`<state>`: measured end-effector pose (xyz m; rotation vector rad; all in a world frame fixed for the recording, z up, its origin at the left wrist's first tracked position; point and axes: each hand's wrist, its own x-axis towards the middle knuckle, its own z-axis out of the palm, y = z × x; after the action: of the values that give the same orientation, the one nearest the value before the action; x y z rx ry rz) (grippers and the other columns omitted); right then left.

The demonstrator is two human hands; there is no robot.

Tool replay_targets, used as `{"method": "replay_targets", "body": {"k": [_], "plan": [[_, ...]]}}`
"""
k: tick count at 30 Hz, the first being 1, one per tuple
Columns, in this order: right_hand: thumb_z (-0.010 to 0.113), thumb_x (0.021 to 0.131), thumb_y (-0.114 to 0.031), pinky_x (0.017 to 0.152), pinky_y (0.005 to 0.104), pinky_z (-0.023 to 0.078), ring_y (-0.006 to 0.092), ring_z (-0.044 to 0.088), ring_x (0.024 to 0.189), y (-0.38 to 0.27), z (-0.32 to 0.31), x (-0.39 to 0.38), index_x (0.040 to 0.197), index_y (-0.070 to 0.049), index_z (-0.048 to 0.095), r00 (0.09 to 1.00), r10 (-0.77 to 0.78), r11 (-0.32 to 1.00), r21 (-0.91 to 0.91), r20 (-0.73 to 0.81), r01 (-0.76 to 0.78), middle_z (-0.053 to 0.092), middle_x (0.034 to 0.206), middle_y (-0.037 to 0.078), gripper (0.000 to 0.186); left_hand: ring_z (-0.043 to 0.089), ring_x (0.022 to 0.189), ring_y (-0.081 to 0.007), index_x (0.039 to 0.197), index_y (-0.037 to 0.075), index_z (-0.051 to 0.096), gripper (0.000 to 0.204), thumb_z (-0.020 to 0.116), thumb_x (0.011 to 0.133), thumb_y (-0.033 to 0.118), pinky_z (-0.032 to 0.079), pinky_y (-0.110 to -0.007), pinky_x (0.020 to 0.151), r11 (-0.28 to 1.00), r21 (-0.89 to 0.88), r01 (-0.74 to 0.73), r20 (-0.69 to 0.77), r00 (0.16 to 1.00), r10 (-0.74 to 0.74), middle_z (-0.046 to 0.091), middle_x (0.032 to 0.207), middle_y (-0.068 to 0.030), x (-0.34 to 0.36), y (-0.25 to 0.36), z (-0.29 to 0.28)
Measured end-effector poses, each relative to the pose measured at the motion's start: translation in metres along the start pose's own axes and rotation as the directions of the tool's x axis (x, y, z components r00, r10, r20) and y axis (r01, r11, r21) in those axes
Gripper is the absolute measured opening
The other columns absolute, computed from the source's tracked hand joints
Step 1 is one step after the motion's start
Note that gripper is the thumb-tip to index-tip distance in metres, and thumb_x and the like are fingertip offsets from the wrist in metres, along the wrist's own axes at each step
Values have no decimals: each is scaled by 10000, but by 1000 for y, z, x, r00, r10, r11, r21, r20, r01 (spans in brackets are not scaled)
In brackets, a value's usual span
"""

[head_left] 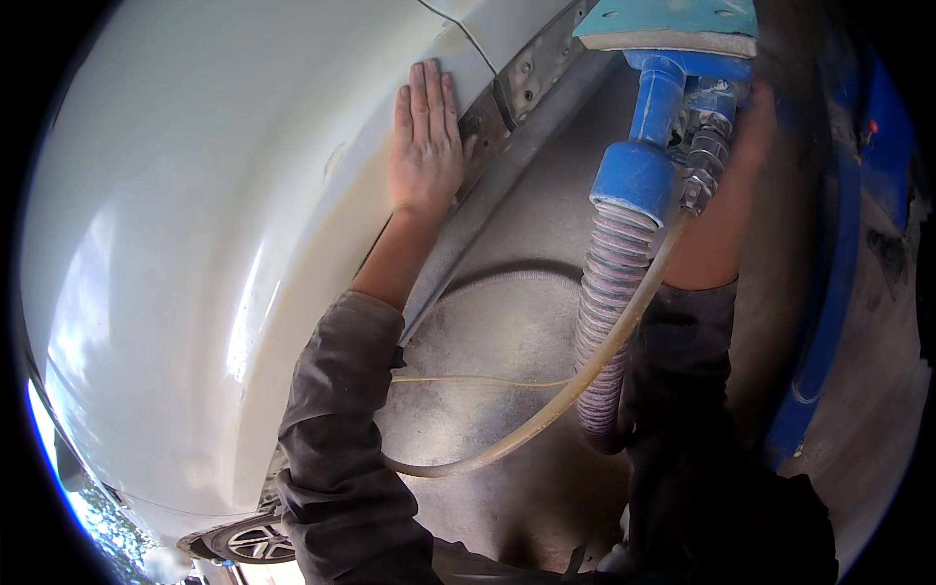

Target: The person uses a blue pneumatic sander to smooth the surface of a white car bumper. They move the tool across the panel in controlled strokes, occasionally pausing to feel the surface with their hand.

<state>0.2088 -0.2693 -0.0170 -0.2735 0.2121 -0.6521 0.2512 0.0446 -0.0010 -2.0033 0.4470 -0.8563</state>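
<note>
I'm resting the left hand flat on the car panel. My right hand is gripping the blue sander.

Left sleeve: dark grey-brown, creased | right sleeve: dark, shadowed | fingers: bare

Your left hand lay on the panel, at its right edge, just below the seam. The perforated strip ran along that edge, to the hand's upper right. The sander was well right of the panel, above the floor, with your right hand at its right side, partly behind it. The hose hung from the sander's lower end; the tube passed before it and curved left to your left sleeve. The wheel sat near the panel's lower right corner.
</note>
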Motion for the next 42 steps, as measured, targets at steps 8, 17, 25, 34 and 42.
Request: {"method": "replay_targets", "body": {"k": [8,17,25,34,42], "plan": [[575,921,-372,849,406,539,276,639,956,35,18,-45,1161,-29,579,986,92,989,-127,136,-75,644,1067,135,419,236,1472,-317,1491,-22,318,809,479,927,534,194,-434,1199,996,-89,11,-47,999,-16,257,1581,-187,-82,-38,-2],[569,933,-374,886,410,536,285,631,1009,56,22,-99,1192,-20,563,919,206,967,-216,337,-138,635,1104,148,439,242,1473,-278,1502,32,330,740,361,979,554,217,-397,1202,993,13,120,-31,992,-120,291,1577,-138,-170,-52,-30],[564,944,-376,918,414,534,294,623,1055,61,43,-168,1221,-12,549,821,237,920,-391,520,-18,626,1137,160,457,340,1431,-319,1476,13,369,720,316,1001,552,249,-446,1182,974,15,224,-135,966,-220,369,1536,-157,-265,-94,-51],[557,956,-378,955,419,531,304,614,1108,138,-41,-329,1252,-4,533,666,531,762,-639,523,-106,616,1175,174,478,363,1362,-499,1485,-61,226,848,396,975,594,361,-570,1082,870,105,482,-129,874,-468,343,1467,-344,-501,-169,-34],[551,916,-335,807,379,559,232,663,877,193,-227,-473,979,-49,648,-152,946,-284,-503,-287,-817,681,942,103,308,59,1437,-557,1472,-169,61,1028,391,943,649,114,-593,1170,680,-29,733,-40,678,-734,49,1524,-418,-586,-195,-41]]}}
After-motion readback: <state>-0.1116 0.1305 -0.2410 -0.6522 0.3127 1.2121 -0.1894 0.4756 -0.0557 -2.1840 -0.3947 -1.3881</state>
